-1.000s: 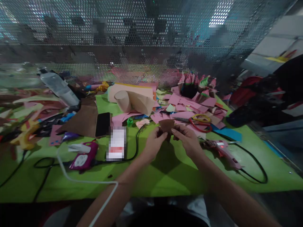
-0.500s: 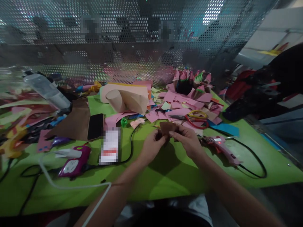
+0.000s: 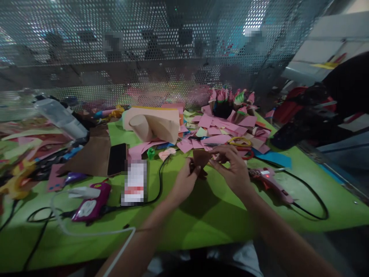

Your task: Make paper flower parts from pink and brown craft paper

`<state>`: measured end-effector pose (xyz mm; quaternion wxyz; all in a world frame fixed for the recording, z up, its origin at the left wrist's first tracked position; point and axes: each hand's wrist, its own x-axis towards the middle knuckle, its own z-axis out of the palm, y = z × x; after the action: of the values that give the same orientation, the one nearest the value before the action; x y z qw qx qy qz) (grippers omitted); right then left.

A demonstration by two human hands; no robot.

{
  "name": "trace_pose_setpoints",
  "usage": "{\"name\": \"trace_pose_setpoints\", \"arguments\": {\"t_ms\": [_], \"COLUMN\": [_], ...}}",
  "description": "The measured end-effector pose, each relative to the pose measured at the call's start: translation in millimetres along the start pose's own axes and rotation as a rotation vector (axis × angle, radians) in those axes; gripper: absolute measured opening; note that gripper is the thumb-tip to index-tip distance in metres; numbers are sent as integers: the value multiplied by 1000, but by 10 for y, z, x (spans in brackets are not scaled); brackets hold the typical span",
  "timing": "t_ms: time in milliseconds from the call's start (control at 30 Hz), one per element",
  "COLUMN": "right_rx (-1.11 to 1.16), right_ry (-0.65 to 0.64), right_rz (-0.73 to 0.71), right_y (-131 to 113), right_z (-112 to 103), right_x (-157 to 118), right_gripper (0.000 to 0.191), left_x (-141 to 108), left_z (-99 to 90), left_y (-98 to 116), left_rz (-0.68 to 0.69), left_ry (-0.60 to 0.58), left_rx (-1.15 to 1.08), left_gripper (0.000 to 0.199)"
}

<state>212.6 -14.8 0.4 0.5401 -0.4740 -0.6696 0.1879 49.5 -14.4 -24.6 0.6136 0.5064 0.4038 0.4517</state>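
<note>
A small brown piece of craft foam or paper (image 3: 201, 157), which looks curved or folded, is held up over the green table. My left hand (image 3: 186, 179) is closed, pinching it at its left and lower side. The thumb and forefinger of my right hand (image 3: 235, 169) meet at its right edge, the other fingers bent above. A pink glue gun (image 3: 272, 182) with a red light lies just right of my right hand. Behind that hand lie scissors (image 3: 240, 142) with yellow handles and, partly hidden, a red-handled pair (image 3: 248, 154).
Pink scraps (image 3: 219, 125) cover the back, near a dark holder (image 3: 223, 109) with cone-shaped pieces. A beige roll (image 3: 155, 127), brown sheet (image 3: 89, 156), dark phone (image 3: 117, 159), lit phone (image 3: 134, 182), bottle (image 3: 62, 117) and purple power strip (image 3: 92, 204) with cables lie leftward.
My right hand has shifted slightly right and its grip has moved out to the edge of the brown piece, uncovering more of it. My left hand keeps its hold. The camera view shifted a little.
</note>
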Motion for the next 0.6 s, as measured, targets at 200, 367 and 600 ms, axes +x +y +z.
{"name": "trace_pose_setpoints", "arguments": {"t_ms": [200,367,600], "right_rx": [-14,43,20], "right_ry": [-81,-126,-230], "right_rz": [27,26,-20], "right_y": [66,90,70], "right_z": [10,32,32], "right_x": [11,0,-23], "right_gripper": [13,6,4], "left_x": [-6,6,9], "left_z": [-28,-45,-55], "left_y": [-38,-56,-4], "left_rz": [118,133,82], "left_ry": [5,-5,-123], "left_rx": [266,424,387], "left_gripper": [7,10,29]}}
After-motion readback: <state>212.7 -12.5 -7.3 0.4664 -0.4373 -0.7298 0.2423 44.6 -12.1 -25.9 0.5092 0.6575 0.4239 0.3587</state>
